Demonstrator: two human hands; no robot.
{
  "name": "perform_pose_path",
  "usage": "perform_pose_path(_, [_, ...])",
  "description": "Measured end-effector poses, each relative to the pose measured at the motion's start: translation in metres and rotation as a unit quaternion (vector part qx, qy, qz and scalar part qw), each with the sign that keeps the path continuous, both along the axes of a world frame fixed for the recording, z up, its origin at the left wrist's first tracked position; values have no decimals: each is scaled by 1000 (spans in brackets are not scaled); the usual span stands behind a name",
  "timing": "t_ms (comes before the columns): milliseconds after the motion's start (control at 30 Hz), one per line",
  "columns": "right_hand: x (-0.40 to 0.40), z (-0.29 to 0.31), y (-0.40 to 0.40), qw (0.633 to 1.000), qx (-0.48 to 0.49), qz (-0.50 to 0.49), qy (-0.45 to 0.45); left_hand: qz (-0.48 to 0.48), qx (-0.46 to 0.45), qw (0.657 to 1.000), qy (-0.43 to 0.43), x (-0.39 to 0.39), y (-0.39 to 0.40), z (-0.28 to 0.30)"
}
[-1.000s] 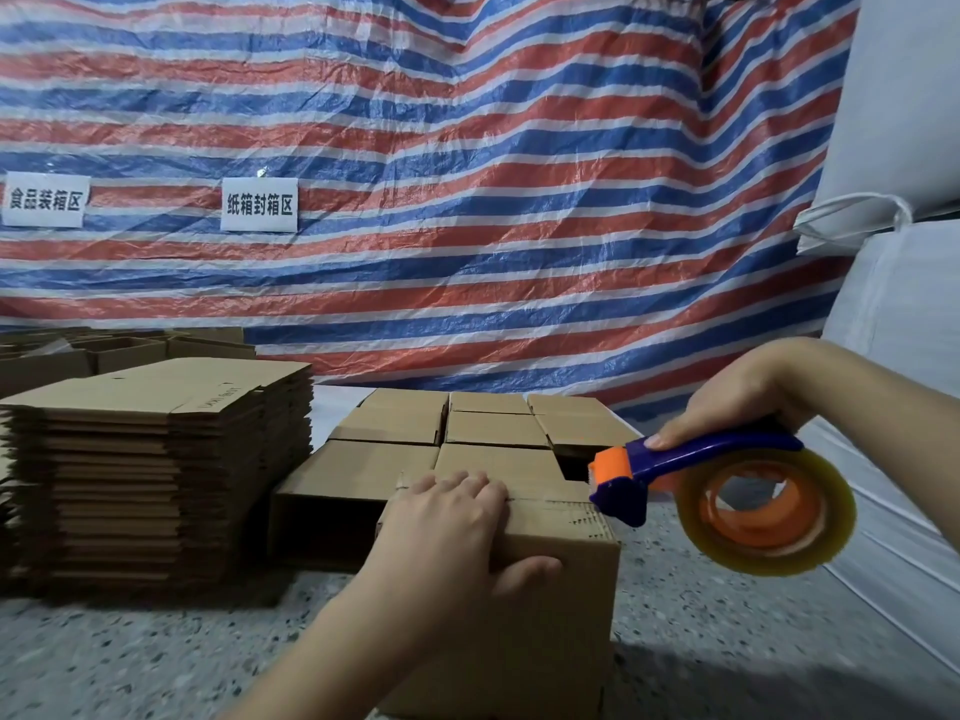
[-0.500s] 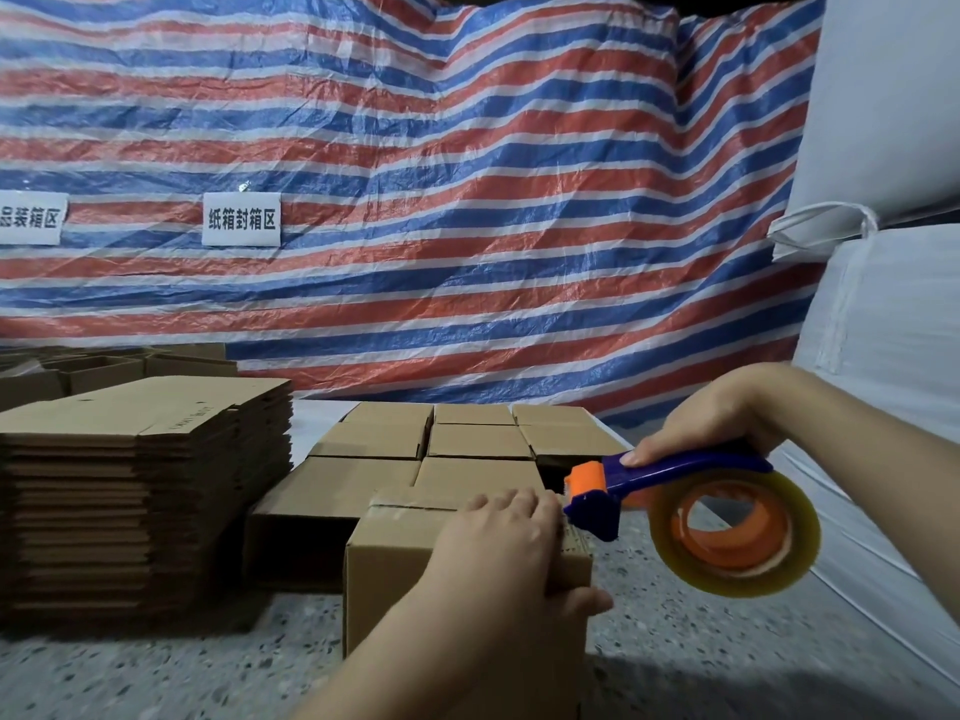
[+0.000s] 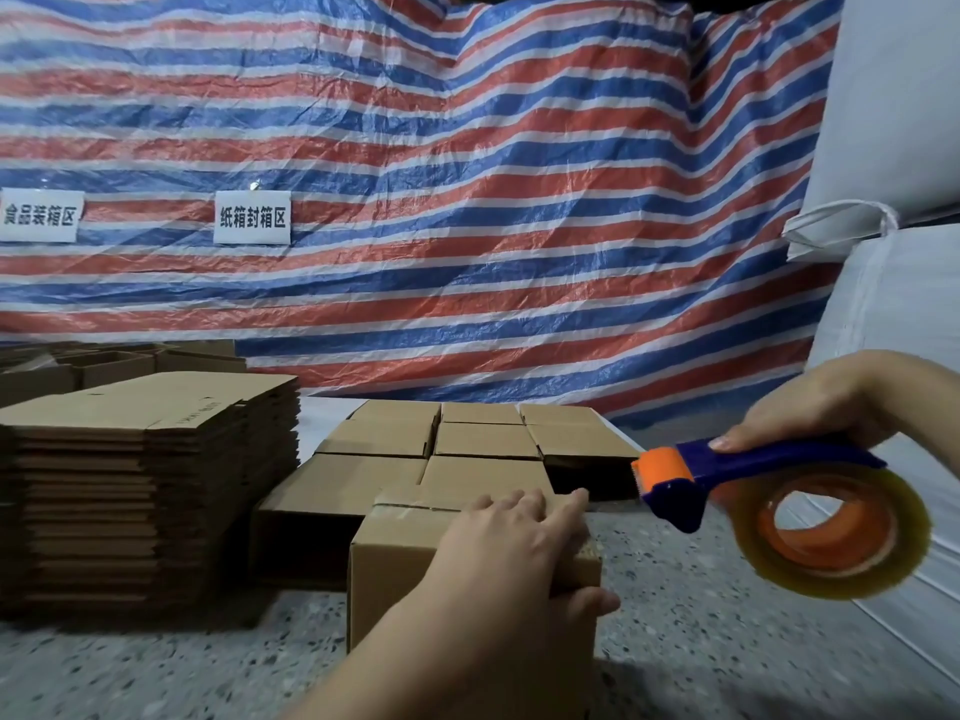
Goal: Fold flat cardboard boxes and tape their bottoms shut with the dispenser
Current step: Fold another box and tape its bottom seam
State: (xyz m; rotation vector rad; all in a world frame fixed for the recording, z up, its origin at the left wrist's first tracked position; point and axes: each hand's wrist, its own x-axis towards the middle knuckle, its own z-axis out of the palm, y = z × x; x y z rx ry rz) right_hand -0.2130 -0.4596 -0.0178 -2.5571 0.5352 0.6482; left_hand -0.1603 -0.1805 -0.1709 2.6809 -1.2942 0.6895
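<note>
- One folded brown cardboard box (image 3: 415, 558) stands on the speckled grey floor (image 3: 727, 641) as the landmark, its flaps closed on top; a tape strip appears to run across them, though the blur leaves this uncertain.
- The taping step is judged to be in hand or just finishing.
- The left hand (image 3: 511, 556) is laid flat on the box top, fingers spread and thumb hooked over the near side; nothing is clenched.
- The blue-and-orange tape dispenser with its clear roll (image 3: 769, 506) is gripped by the right hand (image 3: 810, 407), closed around the handle, right of the box and clear of it.
- Next, a flat blank is probably needed from the stack of flat brown cardboard (image 3: 150, 485), left of the box.
</note>
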Motion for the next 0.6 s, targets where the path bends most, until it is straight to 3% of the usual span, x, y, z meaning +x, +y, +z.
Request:
perform_pose_path(133, [8, -15, 32, 987, -141, 41, 59, 5, 6, 1000, -13, 1, 0, 1])
perform_pose_path(367, [29, -15, 79, 940, -337, 52, 31, 17, 41, 999, -16, 0, -1, 2])
perform_pose_path(500, [28, -52, 85, 872, -469, 118, 71, 20, 39, 999, -16, -2, 0, 5])
perform_pose_path(600, [26, -102, 62, 902, -425, 75, -4, 19, 47, 999, -7, -3, 0, 4])
